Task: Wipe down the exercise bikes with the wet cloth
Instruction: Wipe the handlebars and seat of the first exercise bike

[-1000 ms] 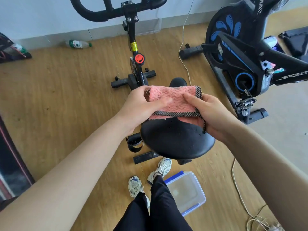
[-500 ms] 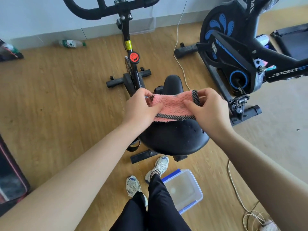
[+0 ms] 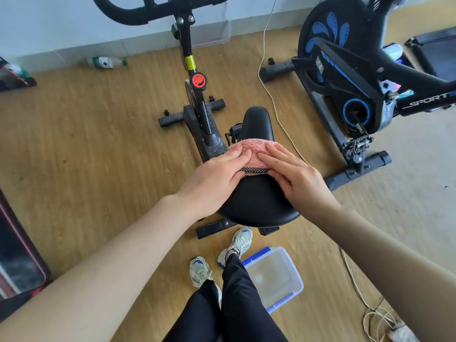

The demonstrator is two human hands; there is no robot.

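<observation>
**Both palms flat on the cloth, cloth on the saddle**

My left hand [image 3: 214,181] and right hand [image 3: 296,174] lie side by side, fingers straight and nearly touching at the tips. They press the pink cloth [image 3: 249,154] onto the middle of the black saddle [image 3: 256,203], just behind its narrow nose. Neither hand pinches anything.

The cloth is fluffy, with a flat woven black-and-white edging along the side nearest me. I judge it light and limp. Being wet, it should cling to the saddle and drag a little, so it is best driven by flat pressure from above. To turn or fold it, the firm edging is the place to take hold.

The saddle looks smooth, faintly shiny and padded, wide and rounded at the back, tapering forward. It probably gives slightly under my palms, and the curved flanks will need the cloth wrapped over them. The nearer bike's frame [image 3: 197,104] is hard painted metal with a red plastic knob [image 3: 199,81].
</observation>
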